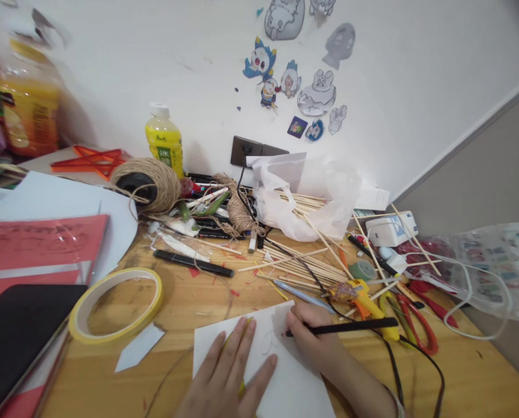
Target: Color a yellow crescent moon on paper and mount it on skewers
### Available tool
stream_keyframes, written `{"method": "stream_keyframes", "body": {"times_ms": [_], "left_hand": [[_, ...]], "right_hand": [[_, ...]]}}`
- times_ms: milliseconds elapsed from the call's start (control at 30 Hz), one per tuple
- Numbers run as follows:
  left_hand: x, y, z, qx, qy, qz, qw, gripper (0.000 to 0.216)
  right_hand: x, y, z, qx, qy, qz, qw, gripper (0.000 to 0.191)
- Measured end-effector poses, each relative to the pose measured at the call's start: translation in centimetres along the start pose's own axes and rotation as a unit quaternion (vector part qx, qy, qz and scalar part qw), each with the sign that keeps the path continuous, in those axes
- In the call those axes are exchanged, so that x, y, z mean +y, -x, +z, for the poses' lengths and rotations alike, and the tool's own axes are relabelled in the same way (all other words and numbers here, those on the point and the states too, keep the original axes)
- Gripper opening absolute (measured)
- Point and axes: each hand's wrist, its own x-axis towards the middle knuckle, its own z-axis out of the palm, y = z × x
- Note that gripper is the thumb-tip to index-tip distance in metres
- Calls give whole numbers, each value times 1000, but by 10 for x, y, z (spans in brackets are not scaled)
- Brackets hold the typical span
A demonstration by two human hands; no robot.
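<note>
A sheet of white paper (296, 383) lies on the wooden table in front of me, with a faint pencil-like line drawn near its middle. My left hand (229, 371) rests flat on the sheet's left part, fingers spread. Something yellow shows in small bits under its fingers; what it is stays hidden. My right hand (314, 337) grips a thin black pencil (350, 326), its tip pointing left close to the paper and its long end reaching out to the right. Whether the tip touches the sheet I cannot tell.
Yellow tape roll (157, 290) and a white paper scrap (140, 347) lie left. A black flat case (24, 342) sits on red folders. Behind are a black marker (194, 263), twine (168, 180), wooden sticks (298, 267); rightward, a yellow glue gun (361, 299) and red-handled scissors (418, 325).
</note>
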Motion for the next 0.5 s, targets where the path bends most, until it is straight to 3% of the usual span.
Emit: {"method": "stream_keyframes", "body": {"times_ms": [100,300,500], "left_hand": [[-1,-1,0,9,-15,17,1000,60],[4,-2,1,5,-5,-17,1000,64],[0,-2,0,11,-18,16,1000,59]], "right_hand": [[0,0,0,11,-27,5,1000,45],[-2,0,0,-3,-54,10,998,43],[-2,2,0,7,-77,22,997,41]]}}
